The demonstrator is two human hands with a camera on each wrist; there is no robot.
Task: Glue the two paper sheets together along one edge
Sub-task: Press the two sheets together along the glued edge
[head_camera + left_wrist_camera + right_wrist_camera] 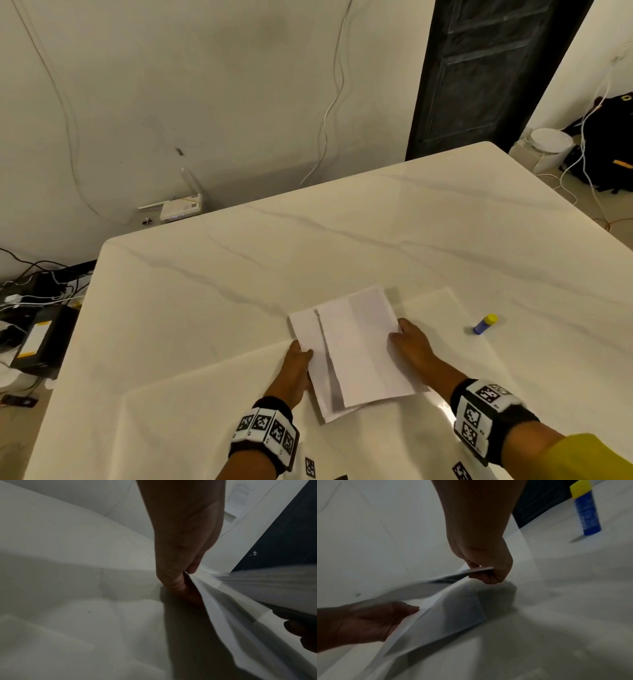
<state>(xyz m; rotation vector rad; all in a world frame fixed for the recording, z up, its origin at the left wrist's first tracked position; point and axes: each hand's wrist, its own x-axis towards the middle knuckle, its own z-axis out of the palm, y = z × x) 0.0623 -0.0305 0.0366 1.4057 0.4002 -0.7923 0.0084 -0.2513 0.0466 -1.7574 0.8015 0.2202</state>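
Observation:
Two white paper sheets overlap on the marble table (239,274). The upper sheet (363,346) covers most of the lower sheet (308,337), which shows as a strip on the left. My left hand (306,353) pinches the lower sheet's left edge, thumb on top. My right hand (397,335) pinches the upper sheet's right edge. In the right wrist view, the right hand (482,573) holds the upper sheet (423,588) raised off the table, above the lower sheet (453,615) and the left hand (399,612). A blue glue stick (484,323) with a yellow cap lies to the right, untouched.
The table's far edge meets a wall and a dark door (486,68). Cables and boxes (37,329) lie on the floor on the left. A black bag (606,144) and a white container (551,147) sit on the floor on the right.

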